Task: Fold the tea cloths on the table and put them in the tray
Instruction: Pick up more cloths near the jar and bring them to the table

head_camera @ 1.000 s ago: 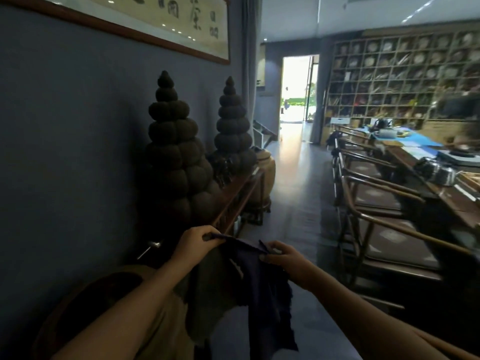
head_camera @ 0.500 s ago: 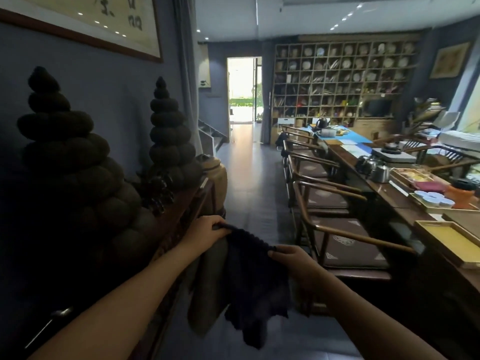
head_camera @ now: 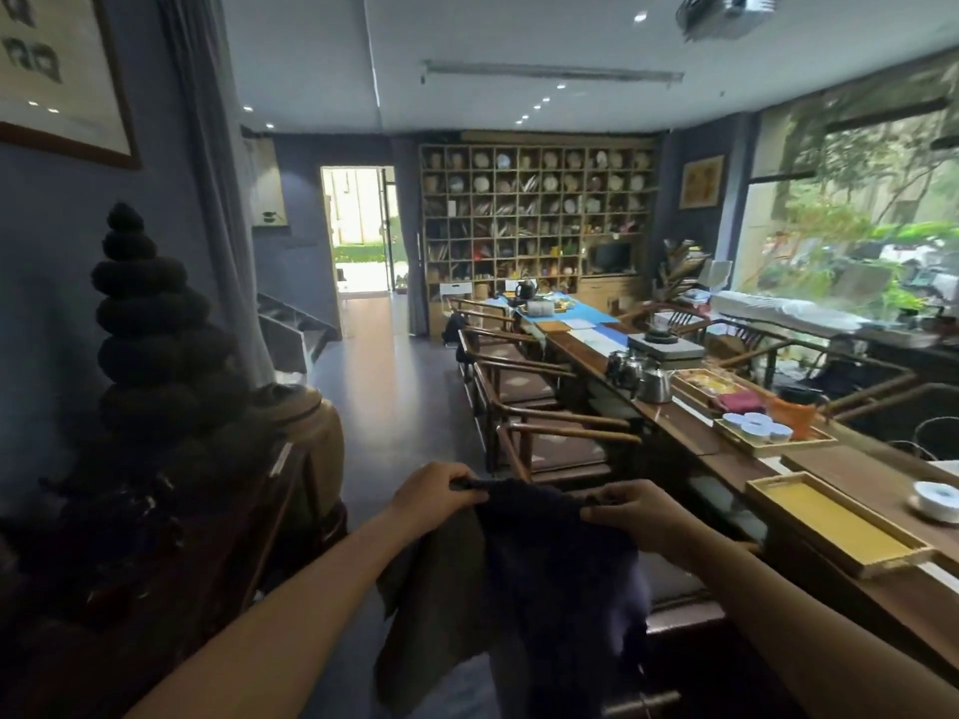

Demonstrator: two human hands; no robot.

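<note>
Out in mid-air by the desk [head_camera: 726,459], my left hand [head_camera: 433,493] & right hand [head_camera: 630,511] each pinch a top corner of the dark tea cloth [head_camera: 550,573], w/ the tray [head_camera: 843,526] well apart, so a loose pinch could prob drop it on the floor.

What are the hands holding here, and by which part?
A dark navy tea cloth, pinched along its top edge: left hand at one upper corner, right hand at the other. A brownish cloth hangs under the left hand too.
</note>
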